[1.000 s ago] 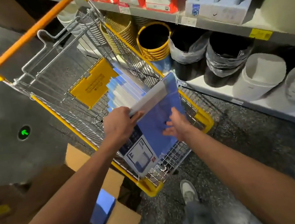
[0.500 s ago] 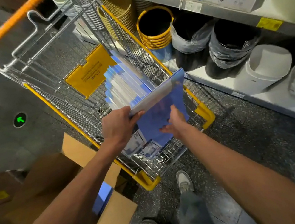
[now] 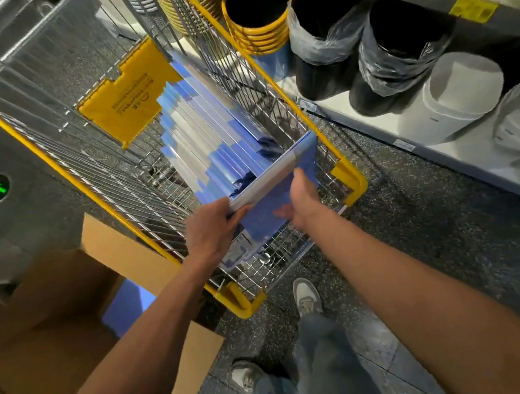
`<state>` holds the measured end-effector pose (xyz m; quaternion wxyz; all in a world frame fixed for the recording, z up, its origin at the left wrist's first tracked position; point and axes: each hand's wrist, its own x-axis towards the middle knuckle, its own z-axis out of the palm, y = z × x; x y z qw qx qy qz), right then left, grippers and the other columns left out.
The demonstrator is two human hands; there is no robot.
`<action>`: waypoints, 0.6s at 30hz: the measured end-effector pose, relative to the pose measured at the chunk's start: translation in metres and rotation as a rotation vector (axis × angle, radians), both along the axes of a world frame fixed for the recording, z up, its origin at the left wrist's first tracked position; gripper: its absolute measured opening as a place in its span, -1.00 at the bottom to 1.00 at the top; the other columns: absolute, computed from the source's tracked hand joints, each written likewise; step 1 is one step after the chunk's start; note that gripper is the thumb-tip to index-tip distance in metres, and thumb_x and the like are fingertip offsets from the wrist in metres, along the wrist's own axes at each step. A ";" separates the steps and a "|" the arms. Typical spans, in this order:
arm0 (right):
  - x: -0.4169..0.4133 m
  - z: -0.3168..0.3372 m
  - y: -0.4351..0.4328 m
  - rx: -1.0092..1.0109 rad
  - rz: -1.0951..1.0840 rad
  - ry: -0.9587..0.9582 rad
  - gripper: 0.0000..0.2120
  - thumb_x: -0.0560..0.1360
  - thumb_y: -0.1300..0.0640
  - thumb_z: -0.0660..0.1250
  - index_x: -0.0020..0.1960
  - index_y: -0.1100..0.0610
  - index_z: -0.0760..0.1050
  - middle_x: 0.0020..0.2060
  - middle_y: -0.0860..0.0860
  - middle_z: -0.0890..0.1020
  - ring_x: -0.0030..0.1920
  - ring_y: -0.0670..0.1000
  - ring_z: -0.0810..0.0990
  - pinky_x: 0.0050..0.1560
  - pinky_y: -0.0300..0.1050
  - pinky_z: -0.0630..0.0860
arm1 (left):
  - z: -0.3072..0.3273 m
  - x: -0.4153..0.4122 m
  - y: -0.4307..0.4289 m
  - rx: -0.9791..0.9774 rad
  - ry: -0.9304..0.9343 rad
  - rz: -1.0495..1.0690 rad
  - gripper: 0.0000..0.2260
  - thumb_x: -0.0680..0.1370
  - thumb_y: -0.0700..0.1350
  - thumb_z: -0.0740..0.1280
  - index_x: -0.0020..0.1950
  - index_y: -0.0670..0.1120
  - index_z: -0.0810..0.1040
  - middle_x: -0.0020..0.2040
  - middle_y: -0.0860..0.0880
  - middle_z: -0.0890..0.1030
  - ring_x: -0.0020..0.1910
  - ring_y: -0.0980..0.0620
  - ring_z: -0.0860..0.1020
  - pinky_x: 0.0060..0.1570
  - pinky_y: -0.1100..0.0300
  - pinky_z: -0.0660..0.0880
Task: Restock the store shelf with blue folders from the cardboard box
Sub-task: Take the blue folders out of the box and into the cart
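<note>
A blue folder (image 3: 279, 186) stands on edge at the near end of a yellow-rimmed wire cart (image 3: 350, 177). My left hand (image 3: 211, 231) grips its top left corner. My right hand (image 3: 300, 198) holds its top edge and front face farther right. Behind it, a row of several blue folders (image 3: 206, 136) leans in the cart basket. The open cardboard box (image 3: 74, 316) sits on the floor to the left of the cart, with a blue folder (image 3: 125, 307) showing inside it.
The store shelf (image 3: 450, 142) runs along the right with black, white and yellow bins (image 3: 257, 13) on it. A yellow plastic flap (image 3: 127, 102) lies in the cart. My legs and shoes (image 3: 307, 296) stand just behind the cart on the dark floor.
The folder in my hands has dropped lower into the near end of the cart and stands closer to the leaning row. Both hands moved down with it; the view tilted down.
</note>
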<state>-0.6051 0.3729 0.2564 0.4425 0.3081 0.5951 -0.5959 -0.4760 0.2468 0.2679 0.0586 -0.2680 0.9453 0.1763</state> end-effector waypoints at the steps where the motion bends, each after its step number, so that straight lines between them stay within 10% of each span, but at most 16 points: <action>1: 0.001 -0.002 0.001 0.002 0.004 -0.003 -0.45 0.67 -0.20 0.05 0.54 0.09 0.25 0.47 0.12 0.34 0.33 0.32 0.47 0.13 0.22 0.60 | -0.006 0.002 0.001 0.019 -0.006 0.005 -0.54 0.57 0.31 0.26 -0.27 -0.05 0.39 -0.42 0.00 0.46 -0.46 0.00 0.47 -0.44 0.17 0.38; 9: -0.004 -0.029 0.008 -0.038 -0.029 -0.027 -0.49 0.69 -0.17 0.04 0.53 0.10 0.25 0.36 0.14 0.46 0.26 0.27 0.55 0.05 0.10 0.59 | -0.051 0.003 0.011 0.112 0.004 -0.042 -0.65 0.58 0.17 0.36 -0.21 -0.08 0.51 -0.40 0.03 0.48 -0.46 0.03 0.45 -0.43 0.21 0.24; 18: -0.007 -0.045 0.001 0.015 -0.012 0.002 -0.52 0.68 -0.09 0.16 0.44 0.22 0.37 0.27 0.22 0.53 -0.10 0.14 0.65 -0.23 -0.11 0.62 | -0.048 0.001 0.010 -0.226 -0.277 -0.174 -0.62 0.63 0.23 0.25 -0.19 -0.02 0.58 -0.42 0.08 0.51 -0.46 0.07 0.51 -0.16 0.16 0.50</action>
